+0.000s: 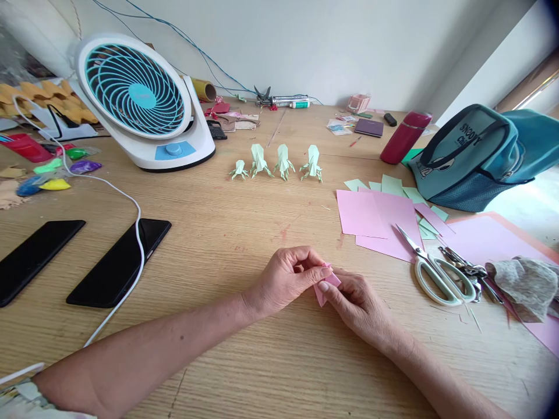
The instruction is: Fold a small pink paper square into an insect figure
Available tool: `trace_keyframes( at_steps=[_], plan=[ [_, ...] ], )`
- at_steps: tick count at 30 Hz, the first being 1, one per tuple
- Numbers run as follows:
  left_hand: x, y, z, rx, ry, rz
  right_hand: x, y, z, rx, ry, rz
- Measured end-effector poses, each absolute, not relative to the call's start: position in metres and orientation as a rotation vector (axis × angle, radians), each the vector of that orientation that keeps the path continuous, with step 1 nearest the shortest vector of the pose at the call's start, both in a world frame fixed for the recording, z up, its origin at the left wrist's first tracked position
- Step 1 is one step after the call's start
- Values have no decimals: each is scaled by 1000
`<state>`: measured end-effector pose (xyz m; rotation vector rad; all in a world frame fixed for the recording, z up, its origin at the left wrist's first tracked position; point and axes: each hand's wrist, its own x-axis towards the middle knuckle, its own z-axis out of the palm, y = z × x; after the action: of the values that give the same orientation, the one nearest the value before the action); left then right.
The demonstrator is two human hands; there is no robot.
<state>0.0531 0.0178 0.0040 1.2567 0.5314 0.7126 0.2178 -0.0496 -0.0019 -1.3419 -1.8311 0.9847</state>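
Observation:
A small folded piece of pink paper (332, 280) is held between my two hands, above the front middle of the table. My left hand (288, 278) pinches its upper left side between thumb and fingers. From the other side, my right hand (360, 299) grips it with the thumb on top. One pointed flap hangs down below the thumbs. The fingers hide much of the folded paper. Beyond the hands stand several pale green folded paper figures (283, 160) in a row, the leftmost one smaller than the others.
Right of my hands lie pink paper sheets (362, 212), green paper pieces (392, 185) and scissors (441, 273). Behind them are a red bottle (405, 137) and a teal bag (469, 163). To the left are a fan (142, 105), two black phones (120, 265) and a white cable (138, 233).

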Motion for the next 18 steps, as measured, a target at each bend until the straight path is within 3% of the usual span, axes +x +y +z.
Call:
trace_keyframes(
  at_steps=[18],
  plan=[
    [54,18,1,1433,695,746,221,-48,3,-1304,-1752,1034]
  ],
)
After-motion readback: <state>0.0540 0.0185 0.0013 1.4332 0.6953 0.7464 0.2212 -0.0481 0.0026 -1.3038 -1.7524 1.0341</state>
